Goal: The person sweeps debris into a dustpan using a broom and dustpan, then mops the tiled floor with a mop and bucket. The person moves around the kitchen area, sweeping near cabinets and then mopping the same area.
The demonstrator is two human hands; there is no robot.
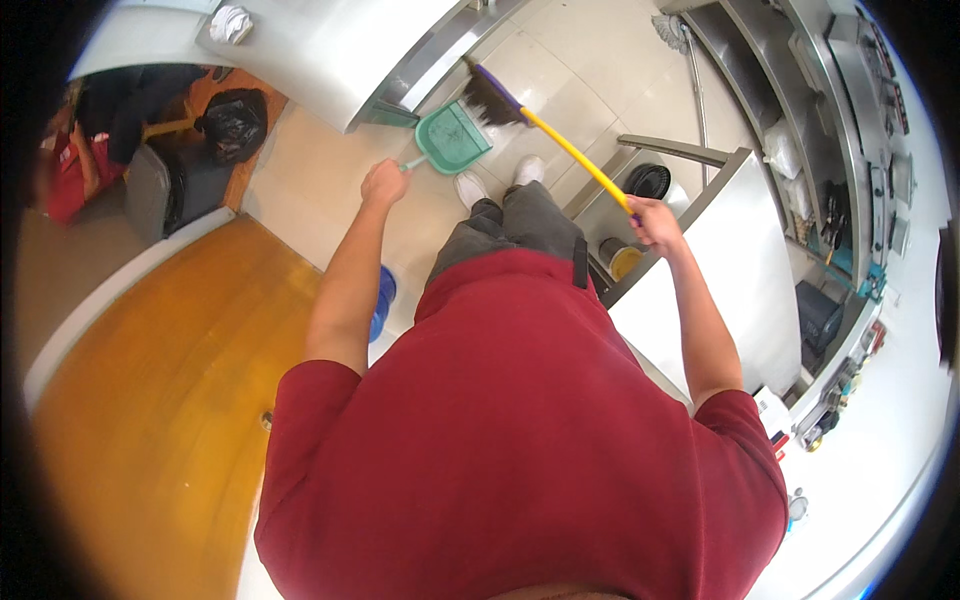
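My left hand (385,184) is closed around the handle of a green dustpan (453,138), which lies on the tiled floor just ahead of my shoes. In my right hand (654,223) is the yellow stick of a broom (574,154). The stick slants up and left to a purple head with dark bristles (491,100), which rest on the floor right beside the dustpan's open edge. Any dirt in the pan is too small to tell.
Metal tables stand at the upper left (315,60) and right (742,277). A mop (696,75) leans by metal shelves. A wooden door (180,337) is at the left; beyond it are a bin (161,187), a black bag (234,124) and a person in red.
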